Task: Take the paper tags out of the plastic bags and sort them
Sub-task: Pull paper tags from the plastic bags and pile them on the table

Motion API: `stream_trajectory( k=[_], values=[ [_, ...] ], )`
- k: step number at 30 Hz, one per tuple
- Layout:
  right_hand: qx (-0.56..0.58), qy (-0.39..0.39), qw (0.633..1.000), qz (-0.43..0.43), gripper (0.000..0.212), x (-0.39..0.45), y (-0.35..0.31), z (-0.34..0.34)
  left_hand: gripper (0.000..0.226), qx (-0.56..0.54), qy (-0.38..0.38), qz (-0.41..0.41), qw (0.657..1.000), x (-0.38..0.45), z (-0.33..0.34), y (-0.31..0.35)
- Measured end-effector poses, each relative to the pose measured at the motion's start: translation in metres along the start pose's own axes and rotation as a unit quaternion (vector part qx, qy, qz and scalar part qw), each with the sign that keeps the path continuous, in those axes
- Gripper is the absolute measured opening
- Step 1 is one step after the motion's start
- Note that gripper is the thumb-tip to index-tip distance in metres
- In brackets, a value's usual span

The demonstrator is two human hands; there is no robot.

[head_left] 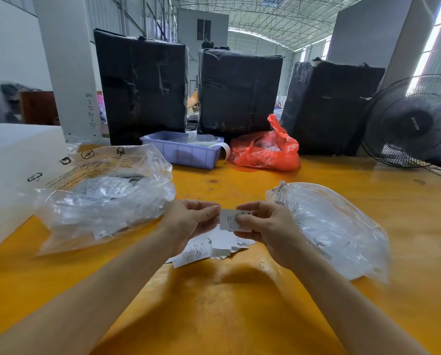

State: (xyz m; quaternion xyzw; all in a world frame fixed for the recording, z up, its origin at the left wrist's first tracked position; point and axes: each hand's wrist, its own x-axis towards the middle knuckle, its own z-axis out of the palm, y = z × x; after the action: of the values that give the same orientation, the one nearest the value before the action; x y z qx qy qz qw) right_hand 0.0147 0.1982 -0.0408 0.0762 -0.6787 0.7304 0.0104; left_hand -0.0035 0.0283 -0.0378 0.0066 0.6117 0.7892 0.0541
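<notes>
Toward the left edge of the yellow table [240, 316] a white foam block [12, 175] stands, and just beside it lies a large clear plastic bag [104, 198], crumpled and heaped, with printed paper showing through its film; it looks full of tags not yet taken out, and a careless sweep of the forearm could drag it, or spill it into the sorted stack. Near the middle of the near edge the left hand [188, 221] pinches the left border of a small paper tag [233, 220] between thumb and fingertips, the other fingers curled loosely, while the right hand [263, 226] pinches the same tag's right side, thumb on its printed face. The tag is held in the air above a loose fan of white tags [209, 248] lying on the table under both hands. That pile is already ragged, so a tag dropped askew could slide in among the wrong sort, and two tags stuck together might pass as one. Pulling in opposite directions could tear so thin a slip. To the right lies a second clear bag [334, 231], flatter, touching the right wrist; its slick film could shift with the arm. At the far right corner stands a fan [414, 121]; whether it runs I cannot tell, but a draught would scatter the loose slips.
</notes>
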Motion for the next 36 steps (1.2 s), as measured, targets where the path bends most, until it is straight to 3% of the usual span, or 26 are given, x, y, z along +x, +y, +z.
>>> stream_trajectory(
  k=[4,6,10,14,16,19,22,24,26,31,34,36],
  values=[
    [-0.139,-0.008,0.989,-0.04,0.016,-0.001,0.003,0.001,0.004,0.001,-0.012,0.008,1.0,-0.002,0.002,0.0],
    [-0.158,0.0,0.986,-0.043,0.015,0.0,0.004,0.0,0.008,0.055,0.024,0.026,0.998,-0.001,0.002,0.0],
    [-0.068,0.064,0.995,-0.039,0.014,0.002,0.001,-0.003,0.02,0.055,0.066,0.033,0.996,0.001,-0.001,0.002],
    [-0.04,0.088,0.994,-0.048,0.036,0.0,0.002,-0.003,0.018,0.009,0.046,0.011,0.999,0.001,0.001,0.003],
    [-0.079,0.075,0.993,-0.05,0.047,0.0,0.003,0.0,0.03,-0.022,0.029,0.012,0.999,0.0,0.003,0.001],
    [-0.123,0.056,0.99,-0.026,0.033,-0.002,0.003,0.006,0.037,-0.033,0.014,0.041,0.999,-0.001,0.004,-0.001],
    [-0.019,0.021,0.999,0.039,0.019,-0.002,0.0,0.011,0.037,-0.025,0.03,0.079,0.996,-0.001,0.006,-0.003],
    [-0.002,-0.021,0.997,0.068,0.038,-0.002,0.0,0.012,0.036,0.001,0.053,0.106,0.993,-0.003,0.008,-0.005],
    [-0.054,-0.037,0.996,0.058,0.051,-0.004,0.002,0.014,0.037,0.028,0.06,0.13,0.989,-0.004,0.01,-0.008],
    [-0.033,0.041,0.999,0.009,0.007,-0.003,0.004,0.012,0.044,0.093,0.047,0.141,0.985,-0.005,0.011,-0.011],
    [-0.159,0.092,0.98,-0.073,0.014,-0.001,0.002,0.006,0.051,0.152,-0.012,0.118,0.981,-0.004,0.009,-0.011],
    [-0.282,0.09,0.946,-0.134,0.013,-0.003,0.001,0.006,0.053,0.223,-0.058,0.123,0.965,-0.005,0.007,-0.011]
  ],
)
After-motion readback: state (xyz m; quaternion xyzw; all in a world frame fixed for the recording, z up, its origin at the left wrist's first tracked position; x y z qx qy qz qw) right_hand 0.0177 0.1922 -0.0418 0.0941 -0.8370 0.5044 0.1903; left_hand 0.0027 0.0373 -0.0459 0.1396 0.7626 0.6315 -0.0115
